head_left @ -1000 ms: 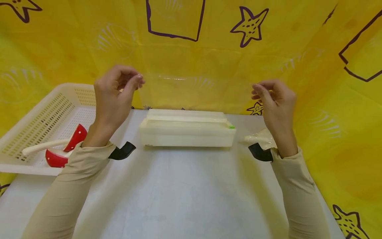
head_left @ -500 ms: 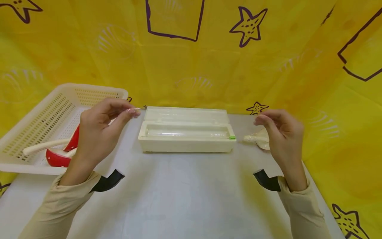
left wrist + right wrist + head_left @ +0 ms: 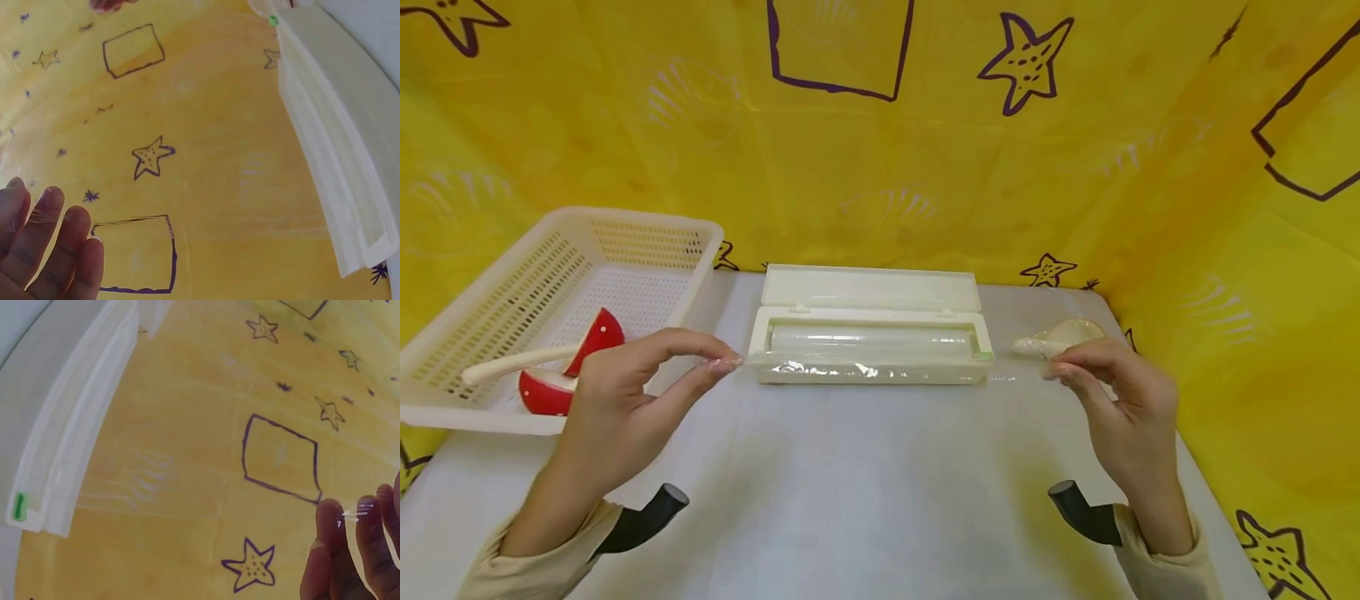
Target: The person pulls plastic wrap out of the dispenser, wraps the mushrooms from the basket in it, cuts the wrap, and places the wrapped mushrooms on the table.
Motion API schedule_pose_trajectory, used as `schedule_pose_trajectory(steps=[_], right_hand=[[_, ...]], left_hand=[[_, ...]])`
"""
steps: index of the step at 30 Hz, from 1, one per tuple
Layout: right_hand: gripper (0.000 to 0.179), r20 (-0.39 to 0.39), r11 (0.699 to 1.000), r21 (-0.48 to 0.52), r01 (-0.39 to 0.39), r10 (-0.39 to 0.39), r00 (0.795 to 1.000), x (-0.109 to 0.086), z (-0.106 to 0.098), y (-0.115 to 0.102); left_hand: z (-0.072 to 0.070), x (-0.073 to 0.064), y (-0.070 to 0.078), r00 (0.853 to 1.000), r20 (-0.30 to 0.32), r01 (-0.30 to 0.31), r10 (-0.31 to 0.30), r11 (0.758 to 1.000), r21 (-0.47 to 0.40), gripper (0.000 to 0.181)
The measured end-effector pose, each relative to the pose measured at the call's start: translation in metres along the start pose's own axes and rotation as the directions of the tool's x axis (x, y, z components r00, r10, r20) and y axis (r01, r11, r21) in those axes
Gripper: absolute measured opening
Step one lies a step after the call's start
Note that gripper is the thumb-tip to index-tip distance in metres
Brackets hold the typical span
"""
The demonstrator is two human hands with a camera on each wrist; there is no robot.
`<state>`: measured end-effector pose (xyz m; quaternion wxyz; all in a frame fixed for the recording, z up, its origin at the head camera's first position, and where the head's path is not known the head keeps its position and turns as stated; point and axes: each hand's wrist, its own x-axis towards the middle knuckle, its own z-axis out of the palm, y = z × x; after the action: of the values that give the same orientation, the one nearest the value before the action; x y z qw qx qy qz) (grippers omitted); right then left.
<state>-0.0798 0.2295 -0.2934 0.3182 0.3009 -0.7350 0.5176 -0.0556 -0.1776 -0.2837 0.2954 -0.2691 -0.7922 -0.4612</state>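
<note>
A sheet of clear cling film (image 3: 865, 370) stretches between the two hands, low in front of the dispenser. Thumb and forefinger of the left hand (image 3: 625, 408) pinch its left end. At the other end, the right hand (image 3: 1122, 400) pinches it the same way. Behind the film stands a cream cling film dispenser (image 3: 762, 329) with its lid (image 3: 871, 288) tipped back and a clear roll (image 3: 870, 339) inside. A green tab (image 3: 986, 356) marks its right corner. Film glints across the fingers (image 3: 49, 219) in the left wrist view and across the fingers (image 3: 369, 531) in the right.
A white perforated basket (image 3: 651, 221) stands at the left, holding red dotted ladles (image 3: 546, 392) with pale handles. Beside the right hand lies a cream spoon-shaped thing (image 3: 1071, 333), partly covered. A yellow patterned sheet (image 3: 880, 192) hangs behind the white table (image 3: 865, 483).
Both hands have come down and nearer the body, moving slightly apart. The film between them has dropped from before the yellow sheet to the dispenser's front.
</note>
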Motion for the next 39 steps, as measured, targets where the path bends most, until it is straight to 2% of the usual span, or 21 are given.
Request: schedule_pose_trajectory(steps=[4, 9, 12, 16, 19, 24, 27, 30, 34, 39], right_hand=[[0.027, 0.061, 0.999, 0.022, 0.044, -0.045, 0.997, -0.012, -0.006, 0.002], [0.021, 0.162, 0.999, 0.025, 0.028, -0.031, 0.986, -0.029, -0.014, -0.001], [0.015, 0.218, 0.999, 0.031, 0.016, -0.023, 0.976, -0.038, -0.017, -0.002], [0.010, 0.294, 0.991, 0.132, -0.019, -0.021, 0.956, -0.049, -0.019, -0.001], [0.008, 0.341, 0.978, 0.197, -0.061, -0.010, 0.940, -0.058, -0.021, 0.000], [0.014, 0.374, 0.965, 0.250, -0.084, -0.016, 0.927, -0.071, -0.021, 0.003], [0.023, 0.395, 0.958, 0.265, -0.106, -0.008, 0.918, -0.079, -0.021, 0.006], [0.032, 0.435, 0.948, 0.283, -0.144, 0.007, 0.900, -0.088, -0.020, 0.011], [0.037, 0.508, 0.937, 0.290, -0.192, 0.019, 0.861, -0.099, -0.018, 0.019], [0.035, 0.576, 0.938, 0.204, -0.282, 0.118, 0.809, -0.114, -0.015, 0.027]], left_hand=[[-0.003, -0.014, 0.001, 0.998, 0.047, -0.045, 0.046, 0.998, -0.036, 0.026], [-0.002, -0.033, 0.002, 0.985, 0.085, -0.135, 0.149, 0.978, -0.160, 0.018], [-0.002, -0.042, 0.003, 0.980, 0.107, -0.144, 0.168, 0.969, -0.198, 0.014], [-0.002, -0.054, 0.004, 0.975, 0.147, -0.136, 0.166, 0.971, -0.199, 0.013], [0.000, -0.061, 0.002, 0.967, 0.169, -0.145, 0.188, 0.960, -0.241, 0.011], [0.007, -0.073, -0.004, 0.944, 0.216, -0.161, 0.250, 0.919, -0.360, 0.009], [0.012, -0.081, -0.009, 0.931, 0.251, -0.157, 0.265, 0.912, -0.380, 0.009], [0.017, -0.092, -0.015, 0.926, 0.286, -0.133, 0.247, 0.921, -0.366, 0.009], [0.023, -0.105, -0.024, 0.922, 0.327, -0.099, 0.210, 0.941, -0.323, 0.010], [0.027, -0.117, -0.033, 0.909, 0.395, -0.029, 0.131, 0.966, -0.256, 0.020]])
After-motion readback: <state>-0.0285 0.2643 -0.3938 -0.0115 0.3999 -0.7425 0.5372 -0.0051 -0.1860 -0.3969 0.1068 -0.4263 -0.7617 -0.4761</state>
